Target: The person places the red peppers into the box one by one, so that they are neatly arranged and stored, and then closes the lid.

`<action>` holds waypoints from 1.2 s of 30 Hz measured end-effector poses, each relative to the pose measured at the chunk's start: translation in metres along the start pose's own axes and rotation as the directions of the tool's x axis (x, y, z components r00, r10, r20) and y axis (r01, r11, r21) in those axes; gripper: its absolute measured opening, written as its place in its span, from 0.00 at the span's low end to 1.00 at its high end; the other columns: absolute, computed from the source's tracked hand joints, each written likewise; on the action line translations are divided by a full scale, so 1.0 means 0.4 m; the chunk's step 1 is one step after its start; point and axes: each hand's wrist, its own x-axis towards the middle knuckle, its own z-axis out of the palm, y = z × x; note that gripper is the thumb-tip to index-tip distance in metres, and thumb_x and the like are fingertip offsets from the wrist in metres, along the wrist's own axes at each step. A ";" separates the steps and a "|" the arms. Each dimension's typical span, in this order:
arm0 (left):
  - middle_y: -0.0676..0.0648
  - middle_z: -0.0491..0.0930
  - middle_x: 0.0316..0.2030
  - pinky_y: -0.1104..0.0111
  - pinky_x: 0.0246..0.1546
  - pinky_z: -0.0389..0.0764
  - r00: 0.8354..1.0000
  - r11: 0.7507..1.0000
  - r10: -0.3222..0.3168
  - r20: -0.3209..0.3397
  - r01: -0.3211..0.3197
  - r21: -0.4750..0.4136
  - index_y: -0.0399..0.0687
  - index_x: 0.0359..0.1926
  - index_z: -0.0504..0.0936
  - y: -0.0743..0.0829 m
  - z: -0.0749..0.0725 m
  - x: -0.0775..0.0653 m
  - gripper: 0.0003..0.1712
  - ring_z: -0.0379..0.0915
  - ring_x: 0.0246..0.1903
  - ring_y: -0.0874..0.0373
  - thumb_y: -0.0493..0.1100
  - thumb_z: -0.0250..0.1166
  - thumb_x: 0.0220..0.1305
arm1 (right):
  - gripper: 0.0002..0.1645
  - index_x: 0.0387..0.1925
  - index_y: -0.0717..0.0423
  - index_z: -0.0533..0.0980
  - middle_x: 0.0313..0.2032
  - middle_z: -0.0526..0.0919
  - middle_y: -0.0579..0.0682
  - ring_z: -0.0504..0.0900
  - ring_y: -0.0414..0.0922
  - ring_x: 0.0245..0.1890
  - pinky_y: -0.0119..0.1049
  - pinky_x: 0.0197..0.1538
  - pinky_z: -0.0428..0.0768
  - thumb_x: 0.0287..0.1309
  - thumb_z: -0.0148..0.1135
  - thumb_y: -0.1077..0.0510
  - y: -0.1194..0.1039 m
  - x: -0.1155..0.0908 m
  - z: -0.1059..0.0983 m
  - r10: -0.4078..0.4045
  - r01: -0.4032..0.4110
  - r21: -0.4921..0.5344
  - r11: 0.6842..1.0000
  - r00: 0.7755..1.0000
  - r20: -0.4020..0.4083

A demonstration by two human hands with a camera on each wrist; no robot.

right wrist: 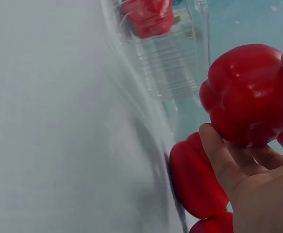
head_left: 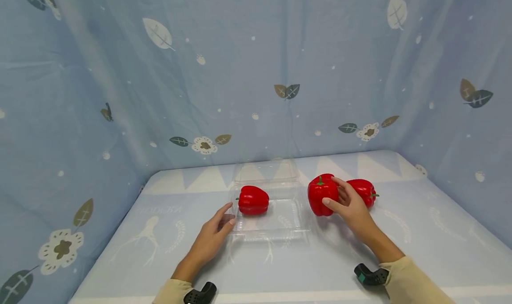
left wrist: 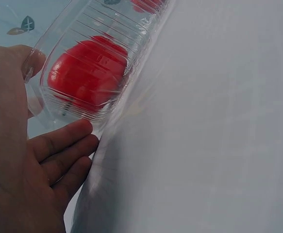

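Observation:
A red bell pepper, stem facing up, is held by my right hand between thumb and fingers, raised above the table right of a clear plastic container. Inside the container's left part another red bell pepper lies on its side, stem to the left. My left hand rests at the container's left end with fingers fairly straight; in the left wrist view its fingertips touch or nearly touch the ribbed end wall. The container's hinged lid lies open toward the back.
Right of my right hand lies a red bell pepper. The right wrist view shows two peppers low under the hand, one beside another partly hidden. A patterned blue curtain hangs behind the cloth-covered table.

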 end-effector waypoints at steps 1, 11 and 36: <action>0.47 0.81 0.54 0.48 0.60 0.74 1.000 1.000 -0.002 0.004 0.002 -0.001 0.58 0.75 0.63 0.000 0.000 0.000 0.31 0.77 0.55 0.49 0.50 0.58 0.75 | 0.50 0.78 0.53 0.51 0.72 0.60 0.61 0.62 0.62 0.71 0.36 0.55 0.79 0.64 0.68 0.50 -0.002 0.005 0.002 0.003 -0.003 0.006 1.000 1.000 0.003; 0.47 0.81 0.56 0.48 0.61 0.73 1.000 1.000 -0.009 0.012 0.009 0.009 0.58 0.75 0.63 -0.001 0.011 0.006 0.31 0.76 0.57 0.48 0.51 0.58 0.75 | 0.48 0.76 0.52 0.55 0.68 0.66 0.61 0.67 0.62 0.67 0.47 0.53 0.82 0.62 0.69 0.49 -0.029 0.051 0.014 -0.024 0.025 -0.034 0.999 0.999 0.035; 0.47 0.81 0.55 0.48 0.61 0.73 1.000 1.000 0.007 0.002 -0.008 0.018 0.56 0.75 0.63 -0.002 0.004 0.004 0.31 0.76 0.56 0.49 0.50 0.56 0.76 | 0.48 0.75 0.49 0.60 0.66 0.68 0.61 0.71 0.62 0.61 0.50 0.48 0.85 0.57 0.73 0.48 -0.091 0.142 0.056 0.012 0.007 -0.078 0.997 0.970 0.244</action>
